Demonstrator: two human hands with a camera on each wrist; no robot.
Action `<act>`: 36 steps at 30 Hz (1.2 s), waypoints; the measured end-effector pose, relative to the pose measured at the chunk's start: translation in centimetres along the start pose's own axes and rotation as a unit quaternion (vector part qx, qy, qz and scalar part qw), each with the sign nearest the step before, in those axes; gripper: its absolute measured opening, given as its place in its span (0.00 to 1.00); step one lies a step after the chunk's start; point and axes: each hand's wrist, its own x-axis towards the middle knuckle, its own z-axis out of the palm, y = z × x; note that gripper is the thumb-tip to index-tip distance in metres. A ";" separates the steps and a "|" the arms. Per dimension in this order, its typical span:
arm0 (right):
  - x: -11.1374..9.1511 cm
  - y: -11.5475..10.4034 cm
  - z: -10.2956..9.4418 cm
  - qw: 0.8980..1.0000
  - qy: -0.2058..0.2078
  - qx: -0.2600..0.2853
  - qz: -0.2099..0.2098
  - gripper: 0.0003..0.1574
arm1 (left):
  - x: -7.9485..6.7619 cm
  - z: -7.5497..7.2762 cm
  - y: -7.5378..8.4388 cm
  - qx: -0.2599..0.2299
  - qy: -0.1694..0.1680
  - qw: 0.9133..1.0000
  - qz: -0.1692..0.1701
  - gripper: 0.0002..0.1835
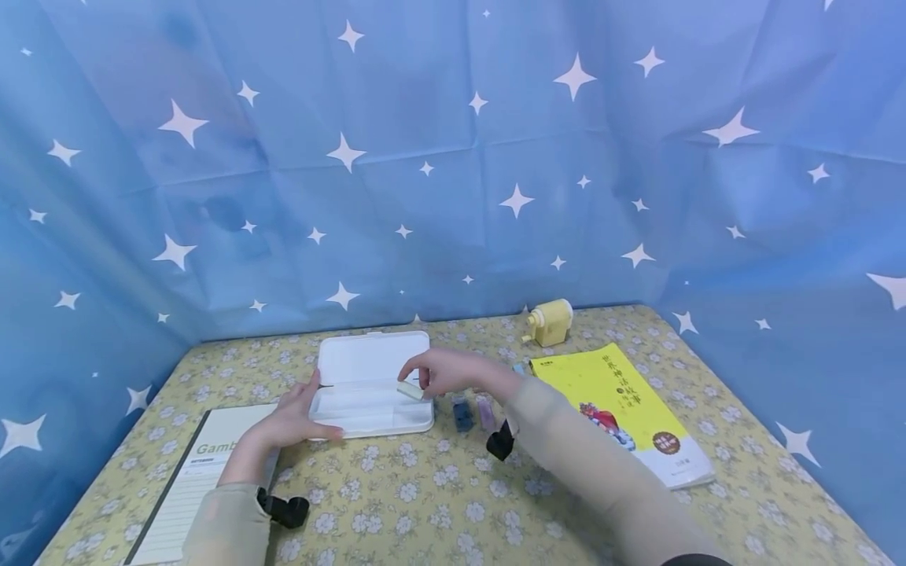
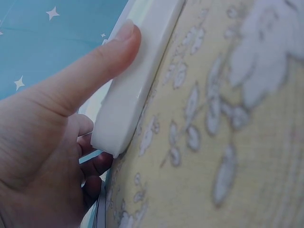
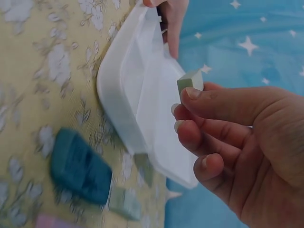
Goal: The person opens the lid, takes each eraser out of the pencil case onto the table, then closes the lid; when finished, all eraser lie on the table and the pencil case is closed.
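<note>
A white pencil case [image 1: 371, 358] lies open on the table, its lid tilted back. My left hand [image 1: 292, 417] holds its left end. In the left wrist view the thumb [image 2: 107, 59] presses the case's front wall [image 2: 128, 99], and the other fingers curl behind the end. Over the right part of the case, my right hand [image 1: 449, 371] pinches a small pale green eraser [image 3: 186, 86] between thumb and fingertips, raised above the tray. To the right of the case lie a dark blue block [image 1: 462, 415] with a pale end and a purple one [image 1: 486, 412].
A notebook [image 1: 177, 495] lies at the left, partly under my left forearm. On the right is a yellow book [image 1: 602, 393], with a yellow pencil sharpener [image 1: 552, 322] behind it. The blue starry curtain [image 1: 425, 196] hangs behind the flowered tablecloth [image 1: 403, 503].
</note>
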 end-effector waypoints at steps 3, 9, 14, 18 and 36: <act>-1.4 0.6 -0.1 1.000 0.013 0.013 -0.005 0.28 | 0.0 0.1 0.1 0.005 -0.003 1.000 -0.004 0.71; -3.7 0.9 -0.2 0.999 0.033 0.020 -0.015 0.27 | -0.1 0.0 0.0 0.010 -0.004 1.000 -0.007 0.71; -5.5 1.2 -0.2 0.999 0.045 0.026 0.005 0.27 | -0.1 0.0 -0.1 0.015 -0.002 1.000 -0.004 0.70; -6.8 2.1 -0.1 0.997 0.057 0.048 0.015 0.28 | 0.0 0.0 -0.2 0.013 -0.001 1.000 0.004 0.70; -12.5 6.0 0.2 0.987 0.134 0.078 0.047 0.28 | -0.1 0.0 0.3 0.010 -0.007 1.000 0.000 0.70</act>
